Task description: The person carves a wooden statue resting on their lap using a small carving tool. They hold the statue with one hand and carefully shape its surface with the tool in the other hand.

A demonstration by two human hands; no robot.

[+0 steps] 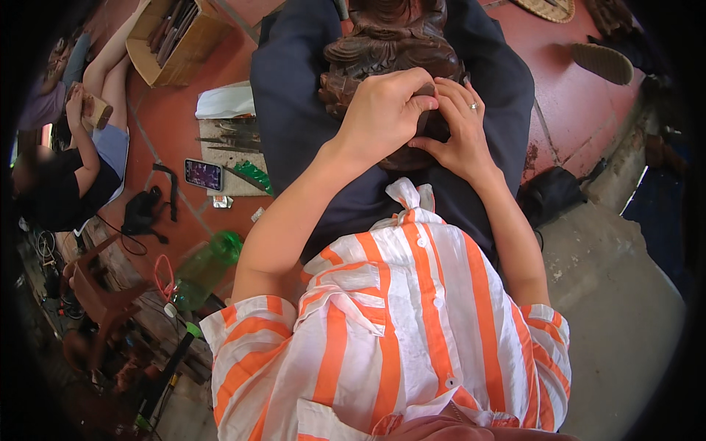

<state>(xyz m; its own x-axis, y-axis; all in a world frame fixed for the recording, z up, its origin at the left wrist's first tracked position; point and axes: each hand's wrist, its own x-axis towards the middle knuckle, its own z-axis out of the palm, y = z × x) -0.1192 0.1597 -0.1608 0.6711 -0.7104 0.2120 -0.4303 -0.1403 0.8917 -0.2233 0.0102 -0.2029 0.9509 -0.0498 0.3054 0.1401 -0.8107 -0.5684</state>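
A dark brown wood carving [393, 48] with deep folds stands between my legs at the top of the view. My left hand [386, 110] is closed against its near side, thumb and fingers pinched together. A dark bit shows at those fingertips, but I cannot make out whether it is a separate piece or the carving. My right hand [460, 125], with a ring on one finger, grips the carving's right side. Its fingers curl over the wood and its thumb points toward my left hand. Both hands hide the part of the carving between them.
Left of my leg, slim carving tools [234, 136] lie on a pale board with a phone [204, 175]. Beyond are a cardboard box [173, 48] of tools and a seated person [62, 176] holding wood. A green bottle [206, 272] lies nearer; a sandal sole [603, 64] is far right.
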